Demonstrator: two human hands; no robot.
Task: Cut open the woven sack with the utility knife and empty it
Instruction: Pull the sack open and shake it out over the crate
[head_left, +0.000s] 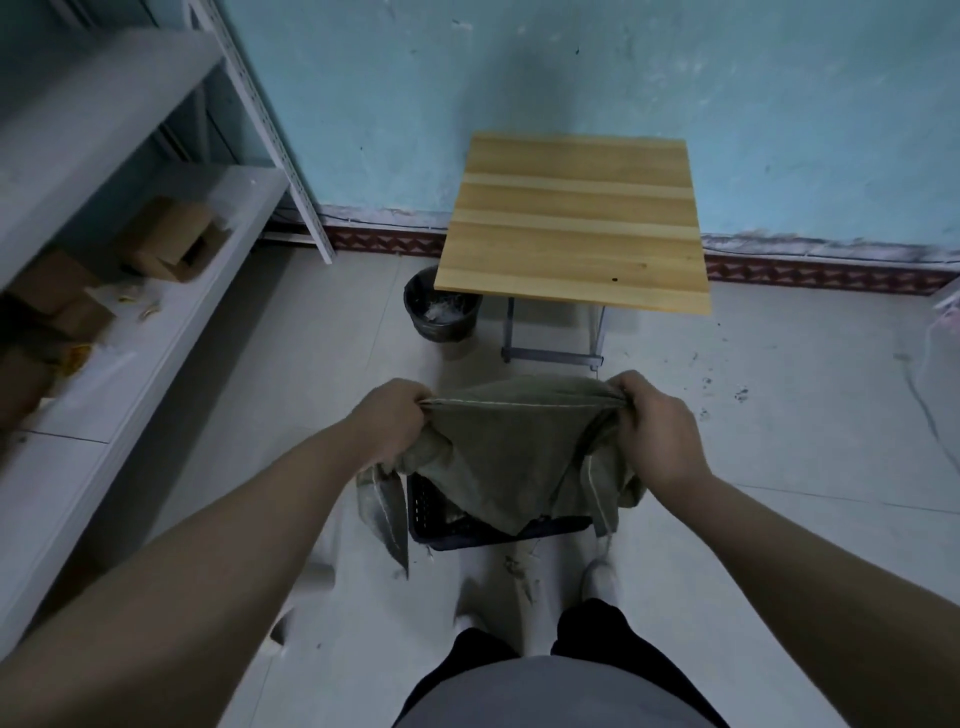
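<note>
A limp olive-green woven sack (511, 457) hangs stretched between my two hands, above a dark plastic basket (441, 525) on the floor. My left hand (392, 418) grips the sack's left upper corner, and my right hand (657, 431) grips its right upper corner. The sack's lower folds drape into the basket. A grey pointed strip of sack material (387, 512) dangles below my left hand. No utility knife is visible.
A small wooden folding table (574, 223) stands against the blue wall ahead. A black waste bin (441, 306) sits to its left. Grey metal shelving (156, 270) with cardboard boxes (171, 239) runs along the left. Debris lies on the tiled floor near my feet.
</note>
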